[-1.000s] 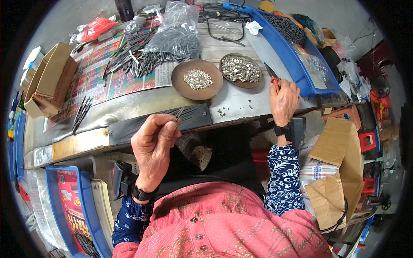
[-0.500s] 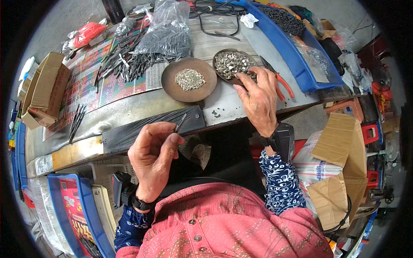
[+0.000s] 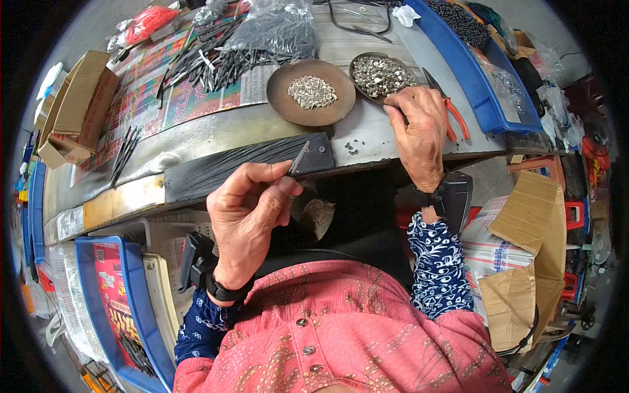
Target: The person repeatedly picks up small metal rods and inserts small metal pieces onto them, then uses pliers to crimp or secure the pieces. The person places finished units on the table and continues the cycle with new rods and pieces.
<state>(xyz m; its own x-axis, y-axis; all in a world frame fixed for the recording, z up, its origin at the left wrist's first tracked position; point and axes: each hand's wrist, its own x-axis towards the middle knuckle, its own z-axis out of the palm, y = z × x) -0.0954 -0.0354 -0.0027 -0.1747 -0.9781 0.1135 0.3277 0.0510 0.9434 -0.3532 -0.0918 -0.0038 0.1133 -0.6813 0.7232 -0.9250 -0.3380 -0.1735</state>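
Observation:
My left hand (image 3: pixel 252 213) is closed in a pinch around a slim grey metal piece (image 3: pixel 299 158), its pointed end tilted up and away, in front of the bench edge. My right hand (image 3: pixel 419 134) is at the near right rim of a small dark dish (image 3: pixel 354 78) full of small metal parts (image 3: pixel 385 74). Its thumb and fingertips are drawn together; whatever they hold, if anything, is hidden. Left of that dish stands a wider brown dish (image 3: pixel 278 92) with a heap of short silvery pins (image 3: pixel 312 92). A few tiny dark bits (image 3: pixel 352 147) lie near the bench edge.
Red-handled pliers (image 3: pixel 456 118) lie right of my right hand, beside a long blue tray (image 3: pixel 481 108). Many dark slim strips (image 3: pixel 226 72) and a plastic bag (image 3: pixel 278 33) cover the back left. A dark ridged plate (image 3: pixel 246 164) lines the bench edge. An open carton (image 3: pixel 78 111) stands left.
My right hand's fingers have come together and drawn back slightly from the small dish. My left hand keeps its pinch, with the metal piece now more upright. The whole view has shifted a little.

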